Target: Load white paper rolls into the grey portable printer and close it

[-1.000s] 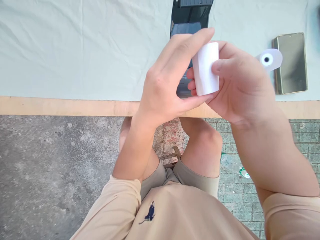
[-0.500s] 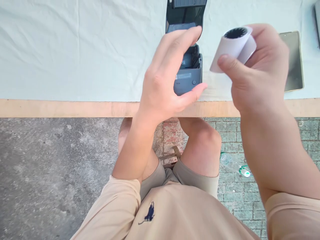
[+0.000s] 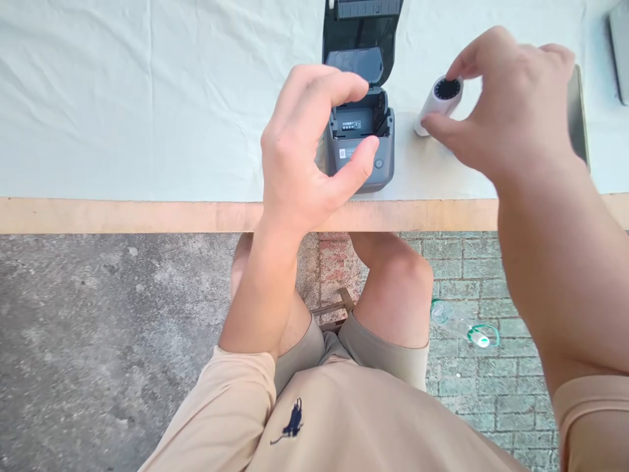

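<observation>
roll (image 3: 434, 107) looks white, its core (image 3: 447, 89) dark, toothed. my right hand (image 3: 523, 108) pinches it; my left hand (image 3: 301, 149) curves open.

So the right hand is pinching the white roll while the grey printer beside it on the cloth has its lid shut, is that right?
Not quite: the lid is open, as the head view shows. The right hand is indeed pinching the white roll, with the grey printer beside it on the cloth.
</observation>
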### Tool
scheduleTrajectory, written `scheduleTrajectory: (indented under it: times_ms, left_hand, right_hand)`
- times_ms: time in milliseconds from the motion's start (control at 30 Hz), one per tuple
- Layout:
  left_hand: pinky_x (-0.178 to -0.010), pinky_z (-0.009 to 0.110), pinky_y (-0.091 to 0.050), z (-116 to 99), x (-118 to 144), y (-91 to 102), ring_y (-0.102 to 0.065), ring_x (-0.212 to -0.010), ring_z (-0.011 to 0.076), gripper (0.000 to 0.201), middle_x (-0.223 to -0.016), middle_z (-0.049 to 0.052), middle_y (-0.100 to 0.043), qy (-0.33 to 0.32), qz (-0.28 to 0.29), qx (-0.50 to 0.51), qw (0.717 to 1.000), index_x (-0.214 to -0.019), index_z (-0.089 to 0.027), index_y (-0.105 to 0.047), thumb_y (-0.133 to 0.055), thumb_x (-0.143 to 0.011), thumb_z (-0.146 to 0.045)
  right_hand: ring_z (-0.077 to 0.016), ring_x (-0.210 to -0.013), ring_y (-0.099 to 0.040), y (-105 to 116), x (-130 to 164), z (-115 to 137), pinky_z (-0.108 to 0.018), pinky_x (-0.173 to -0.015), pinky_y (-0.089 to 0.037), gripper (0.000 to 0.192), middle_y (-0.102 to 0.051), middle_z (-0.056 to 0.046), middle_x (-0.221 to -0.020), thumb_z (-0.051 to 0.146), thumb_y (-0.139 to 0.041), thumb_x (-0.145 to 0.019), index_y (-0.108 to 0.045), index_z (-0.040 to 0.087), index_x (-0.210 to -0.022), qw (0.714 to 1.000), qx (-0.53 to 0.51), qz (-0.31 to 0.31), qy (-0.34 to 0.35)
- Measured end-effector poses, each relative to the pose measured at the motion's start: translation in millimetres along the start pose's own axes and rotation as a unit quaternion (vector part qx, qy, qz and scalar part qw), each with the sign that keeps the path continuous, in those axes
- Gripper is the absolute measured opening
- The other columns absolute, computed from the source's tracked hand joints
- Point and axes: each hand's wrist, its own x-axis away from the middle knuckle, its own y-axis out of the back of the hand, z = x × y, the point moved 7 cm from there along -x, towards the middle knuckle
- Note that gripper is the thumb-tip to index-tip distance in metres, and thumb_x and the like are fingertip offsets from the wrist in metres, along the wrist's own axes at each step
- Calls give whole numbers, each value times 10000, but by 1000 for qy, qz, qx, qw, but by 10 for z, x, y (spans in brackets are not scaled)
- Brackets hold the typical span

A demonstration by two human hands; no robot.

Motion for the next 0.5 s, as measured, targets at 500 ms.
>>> scheduleTrajectory:
  times_ms: [500]
  left_hand:
    - [-900, 285, -481, -17, 44, 87, -529, -1049, 154, 108, -1048, 37, -584, 6, 2, -21, 1000, -999, -233, -540, -521, -914, -296]
  right_hand:
    - [-169, -814, -574, -110, 404, -819, -343, -689, -415, 629, -617, -42, -895, 186, -752, -551, -481, 230, -1117, 971, -105, -110, -183]
